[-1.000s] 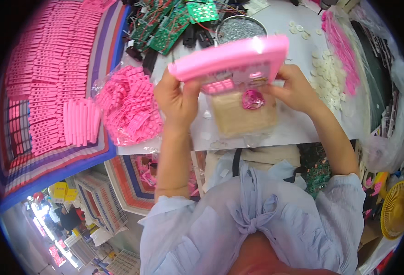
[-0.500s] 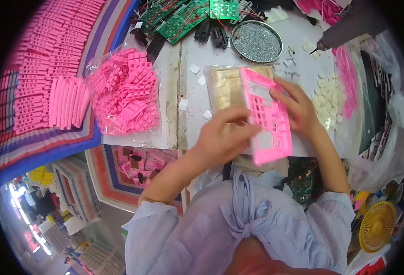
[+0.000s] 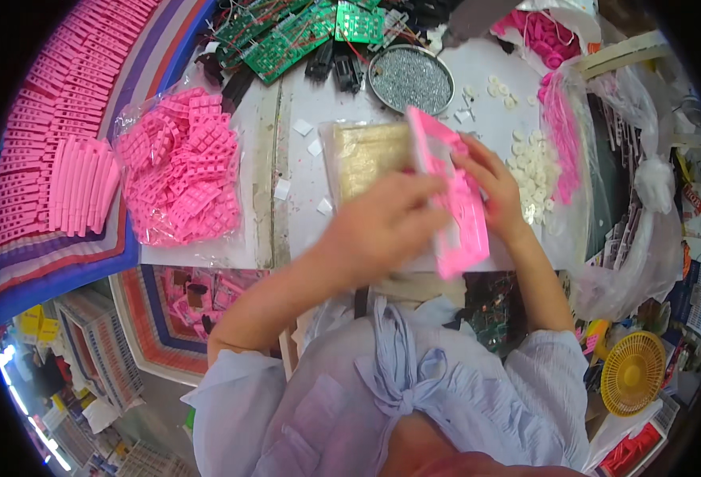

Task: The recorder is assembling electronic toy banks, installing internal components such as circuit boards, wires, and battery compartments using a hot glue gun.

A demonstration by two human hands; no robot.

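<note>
My right hand (image 3: 491, 189) grips the right side of a pink plastic casing (image 3: 470, 226), which is tilted up over the front of the worktable. The casing is a shallow frame with cut-out openings. Across its left side reaches my left hand (image 3: 390, 222), its fingers over the casing's inner face and smeared by motion. Whether those fingers pinch anything does not show. Beneath the casing lies a gold-coloured flat pad (image 3: 366, 155) in clear plastic. A clear bag of pink keypad pieces (image 3: 183, 171) rests left of my left hand.
A round dish of small metal screws (image 3: 411, 78) stands behind the casing, with green circuit boards (image 3: 299, 44) to its left. White round pieces (image 3: 532, 171) lie at right. A dark tool (image 3: 478, 17) hangs above. Pink parts (image 3: 84, 187) fill a striped-lined tray at left.
The view has shifted, so the table things sit further left. My left hand has moved further over the casing, covering the key grid seen before. My right hand keeps its grip.
</note>
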